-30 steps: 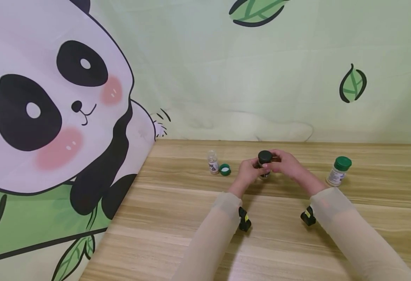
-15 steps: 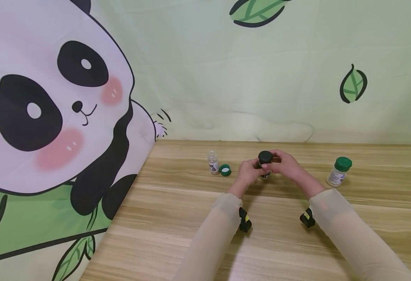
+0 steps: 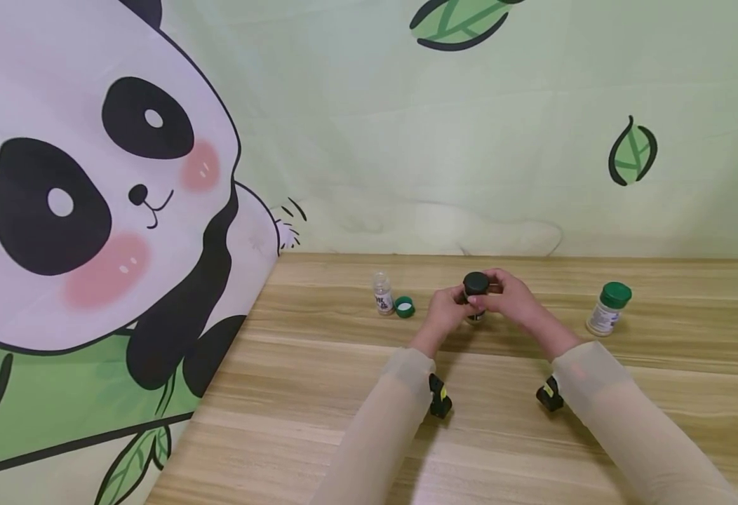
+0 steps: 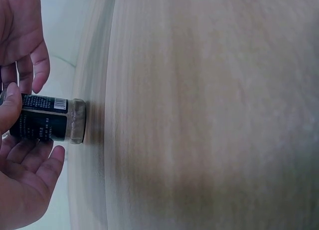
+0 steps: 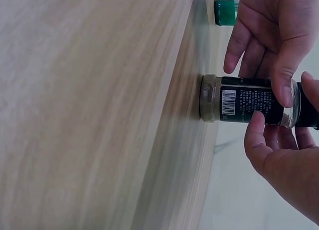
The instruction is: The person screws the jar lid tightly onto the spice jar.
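A dark-labelled jar [image 3: 475, 318] with a black lid [image 3: 475, 282] stands upright on the wooden table between both hands. My left hand [image 3: 445, 311] grips it from the left, its thumb across the label in the right wrist view, where the same jar [image 5: 244, 103] shows a barcode. From the right, my right hand [image 3: 513, 298] holds the upper part around the lid. In the left wrist view the left hand [image 4: 25, 185] is below the jar [image 4: 45, 119] and the right hand [image 4: 22, 38] above it; the lid is out of frame there.
Left of the hands stands a small clear bottle [image 3: 383, 298] without a cap, beside a green cap [image 3: 404, 306] showing its white inside. A green-lidded jar [image 3: 605, 318] stands on the right. A printed panda cloth [image 3: 356, 140] hangs behind the table [image 3: 280, 393].
Both hands keep their hold on the jar, which stays in place. The right wrist and sleeve have shifted very slightly left.
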A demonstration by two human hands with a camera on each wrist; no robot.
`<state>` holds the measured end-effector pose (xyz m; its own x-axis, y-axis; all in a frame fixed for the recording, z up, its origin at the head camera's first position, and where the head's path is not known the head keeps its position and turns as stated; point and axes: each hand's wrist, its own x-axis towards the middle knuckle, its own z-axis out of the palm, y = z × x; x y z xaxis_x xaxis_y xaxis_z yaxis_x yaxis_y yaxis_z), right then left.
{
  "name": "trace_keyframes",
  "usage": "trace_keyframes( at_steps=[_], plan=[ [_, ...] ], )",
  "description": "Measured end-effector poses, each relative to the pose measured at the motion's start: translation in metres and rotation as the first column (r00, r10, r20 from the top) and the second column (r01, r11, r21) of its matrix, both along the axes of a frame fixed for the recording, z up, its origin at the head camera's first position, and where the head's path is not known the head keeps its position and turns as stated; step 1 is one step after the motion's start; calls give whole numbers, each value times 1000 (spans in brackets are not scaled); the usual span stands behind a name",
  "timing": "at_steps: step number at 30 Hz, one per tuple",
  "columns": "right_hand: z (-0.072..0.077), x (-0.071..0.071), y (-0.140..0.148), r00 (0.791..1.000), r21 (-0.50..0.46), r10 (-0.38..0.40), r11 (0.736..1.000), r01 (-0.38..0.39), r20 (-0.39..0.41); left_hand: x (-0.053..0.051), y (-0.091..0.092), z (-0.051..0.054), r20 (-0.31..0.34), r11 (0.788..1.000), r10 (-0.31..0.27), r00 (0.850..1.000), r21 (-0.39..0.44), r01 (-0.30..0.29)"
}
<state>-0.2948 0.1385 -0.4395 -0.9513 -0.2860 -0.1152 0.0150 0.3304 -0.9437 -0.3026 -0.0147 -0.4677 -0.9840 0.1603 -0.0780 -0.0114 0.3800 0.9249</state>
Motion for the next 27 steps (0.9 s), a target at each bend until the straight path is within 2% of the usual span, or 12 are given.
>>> trace_keyframes(
  at_steps=[20, 27],
  plan=[
    [-5, 0, -1, 998, -2, -44, 999, 44, -39, 2, 0, 1, -11, 1000, -1, 1000, -1, 1],
    [-6, -3, 1, 999, 35, 4, 999, -3, -38, 2, -2, 1, -22, 1000, -15, 1000, -26, 15]
  ],
)
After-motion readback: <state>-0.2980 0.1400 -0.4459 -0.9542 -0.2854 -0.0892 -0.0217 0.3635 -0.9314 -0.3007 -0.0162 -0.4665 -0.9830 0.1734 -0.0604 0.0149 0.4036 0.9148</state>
